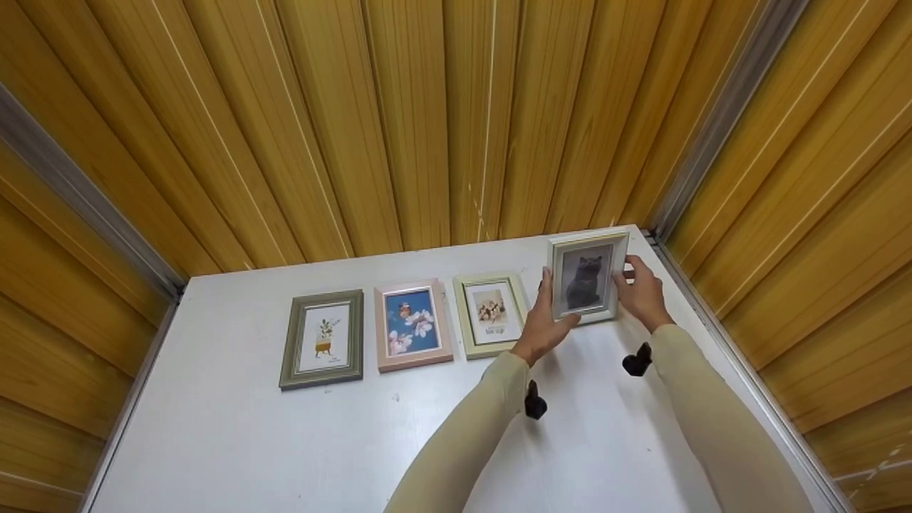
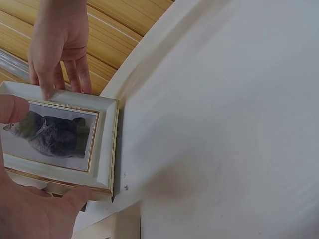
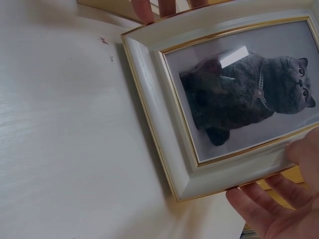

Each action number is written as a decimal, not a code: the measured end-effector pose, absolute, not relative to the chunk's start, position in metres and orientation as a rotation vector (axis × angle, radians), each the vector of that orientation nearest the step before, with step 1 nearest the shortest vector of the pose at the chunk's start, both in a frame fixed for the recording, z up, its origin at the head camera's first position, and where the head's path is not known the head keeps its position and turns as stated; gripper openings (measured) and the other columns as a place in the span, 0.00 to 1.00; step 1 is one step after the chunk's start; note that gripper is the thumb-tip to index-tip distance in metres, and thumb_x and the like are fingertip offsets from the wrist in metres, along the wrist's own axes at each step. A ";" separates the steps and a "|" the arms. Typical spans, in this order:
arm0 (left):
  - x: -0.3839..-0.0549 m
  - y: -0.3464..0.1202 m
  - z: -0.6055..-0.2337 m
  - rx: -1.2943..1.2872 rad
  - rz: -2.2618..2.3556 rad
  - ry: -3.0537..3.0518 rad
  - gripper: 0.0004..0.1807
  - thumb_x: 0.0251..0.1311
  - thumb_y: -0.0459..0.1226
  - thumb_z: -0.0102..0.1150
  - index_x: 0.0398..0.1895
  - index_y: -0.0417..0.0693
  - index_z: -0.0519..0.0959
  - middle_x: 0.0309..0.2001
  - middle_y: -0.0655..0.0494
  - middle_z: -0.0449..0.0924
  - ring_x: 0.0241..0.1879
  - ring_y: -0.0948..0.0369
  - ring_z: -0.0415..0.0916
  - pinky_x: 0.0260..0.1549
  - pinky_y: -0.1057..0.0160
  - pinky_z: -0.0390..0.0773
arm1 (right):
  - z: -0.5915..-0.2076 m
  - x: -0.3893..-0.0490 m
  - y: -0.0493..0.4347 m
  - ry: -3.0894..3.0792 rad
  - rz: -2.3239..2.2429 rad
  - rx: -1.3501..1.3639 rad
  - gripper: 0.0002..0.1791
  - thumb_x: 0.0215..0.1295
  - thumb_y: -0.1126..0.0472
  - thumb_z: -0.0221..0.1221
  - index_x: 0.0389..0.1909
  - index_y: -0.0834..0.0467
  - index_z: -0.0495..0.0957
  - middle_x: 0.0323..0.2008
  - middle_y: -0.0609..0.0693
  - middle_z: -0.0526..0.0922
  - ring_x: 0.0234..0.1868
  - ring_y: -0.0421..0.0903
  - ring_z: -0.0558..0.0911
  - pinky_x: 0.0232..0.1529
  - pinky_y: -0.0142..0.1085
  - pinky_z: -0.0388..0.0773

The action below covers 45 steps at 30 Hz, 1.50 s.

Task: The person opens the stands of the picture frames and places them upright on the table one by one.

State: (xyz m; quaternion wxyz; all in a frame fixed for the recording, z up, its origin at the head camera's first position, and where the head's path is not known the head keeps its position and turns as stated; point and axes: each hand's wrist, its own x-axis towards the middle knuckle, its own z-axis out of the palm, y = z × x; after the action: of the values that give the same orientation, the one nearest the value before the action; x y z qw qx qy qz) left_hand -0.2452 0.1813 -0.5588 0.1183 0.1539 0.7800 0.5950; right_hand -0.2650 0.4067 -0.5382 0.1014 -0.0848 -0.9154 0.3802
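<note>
A white picture frame [image 1: 586,317] with gold trim holds a photo of a grey cat [image 3: 239,89]. My left hand [image 1: 547,324] grips its left side, the thumb along the lower edge. On the opposite side, my right hand [image 1: 643,293] pinches the edge, with its thumb near the front border in the right wrist view. The frame is upright and close to the white panel [image 1: 427,449]; whether its back touches the panel is hidden. Just left of my left hand is a pale green frame [image 1: 467,320] with a flower picture.
Further left on the panel are a pink frame [image 1: 415,362] and a dark green frame [image 1: 292,342]. Two black parts [image 1: 536,400] show beside my wrists. Wood-patterned boards [image 1: 413,128] surround the panel, with grey metal strips [image 1: 719,107] at the corners.
</note>
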 end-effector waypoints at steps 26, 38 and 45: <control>-0.266 0.146 -0.546 0.474 1.666 2.427 0.48 0.68 0.41 0.62 0.84 0.64 0.44 0.82 0.60 0.50 0.79 0.57 0.52 0.74 0.53 0.56 | -0.502 -0.280 0.413 -2.669 1.170 -0.206 0.34 0.78 0.48 0.53 0.77 0.61 0.58 0.61 0.71 0.76 0.55 0.68 0.80 0.56 0.61 0.75; -0.277 0.098 -0.532 0.430 1.774 2.517 0.34 0.70 0.46 0.61 0.75 0.53 0.62 0.72 0.46 0.67 0.66 0.49 0.72 0.62 0.51 0.74 | -0.463 -0.283 0.401 -2.555 1.123 -0.200 0.37 0.74 0.43 0.55 0.76 0.59 0.61 0.68 0.65 0.68 0.65 0.65 0.70 0.66 0.60 0.67; -0.281 0.072 -0.529 0.398 1.816 2.530 0.35 0.70 0.45 0.60 0.76 0.53 0.60 0.72 0.43 0.66 0.66 0.45 0.71 0.62 0.47 0.74 | -0.445 -0.288 0.382 -2.522 1.059 -0.157 0.36 0.75 0.44 0.55 0.76 0.60 0.62 0.66 0.66 0.69 0.65 0.64 0.69 0.64 0.62 0.66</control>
State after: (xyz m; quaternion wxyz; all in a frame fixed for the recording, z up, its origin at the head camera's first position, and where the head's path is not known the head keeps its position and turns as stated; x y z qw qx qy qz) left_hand -0.2810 0.0716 -0.5289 0.0010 0.1269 0.8057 0.5786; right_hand -0.2882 0.3823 -0.4454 0.1994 -0.0560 -0.9021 0.3787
